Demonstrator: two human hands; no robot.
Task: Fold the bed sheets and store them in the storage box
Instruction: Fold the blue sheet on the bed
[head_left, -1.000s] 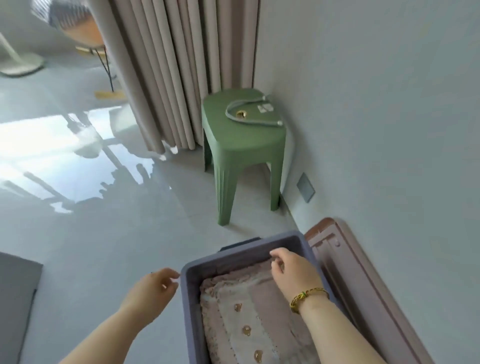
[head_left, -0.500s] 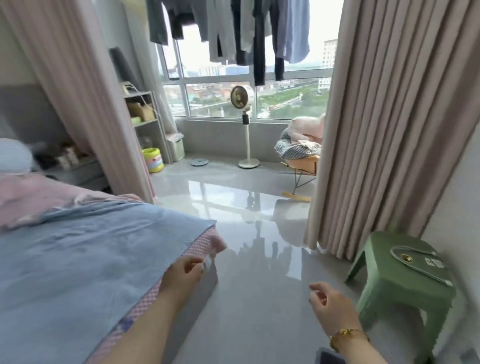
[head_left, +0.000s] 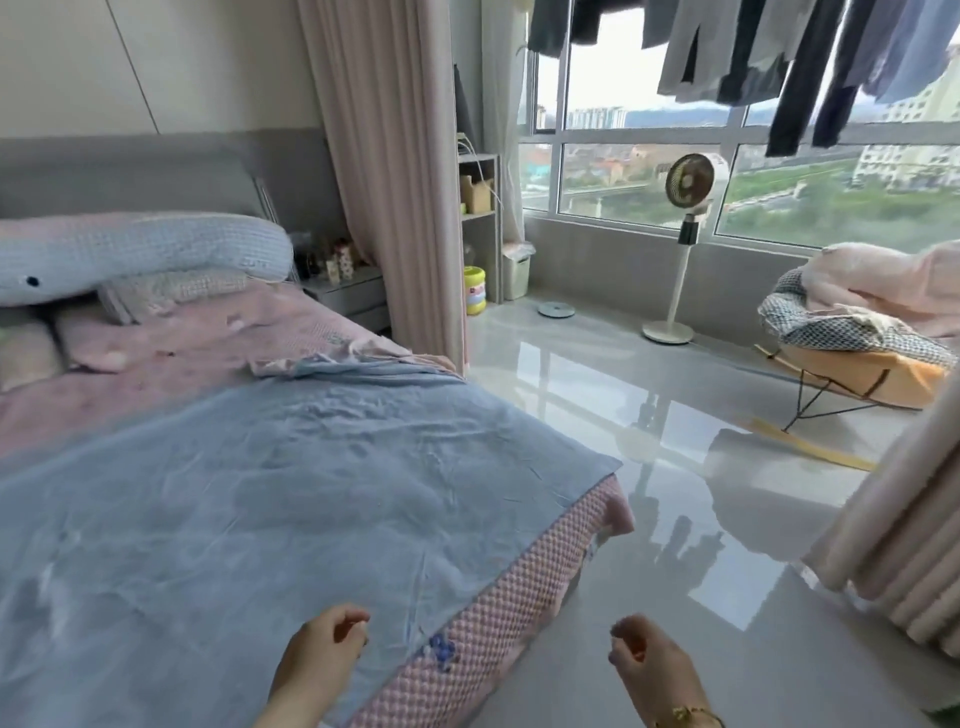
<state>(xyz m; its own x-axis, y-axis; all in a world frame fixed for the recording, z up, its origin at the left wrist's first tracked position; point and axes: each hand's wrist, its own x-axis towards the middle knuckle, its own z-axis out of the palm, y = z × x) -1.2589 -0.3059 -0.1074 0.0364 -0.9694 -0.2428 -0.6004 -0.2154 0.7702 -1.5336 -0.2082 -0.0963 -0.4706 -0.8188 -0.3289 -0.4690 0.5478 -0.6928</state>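
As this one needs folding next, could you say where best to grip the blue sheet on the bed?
Probably the blue sheet by its near right corner, from the floor side: it lies flat, and that corner sits exposed at the bed edge.

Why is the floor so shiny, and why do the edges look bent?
Head view: daylight through the window glares off the glossy floor, which mirrors the fan; the wide lens bows the near curtain; the blue sheet looks slightly smeared.
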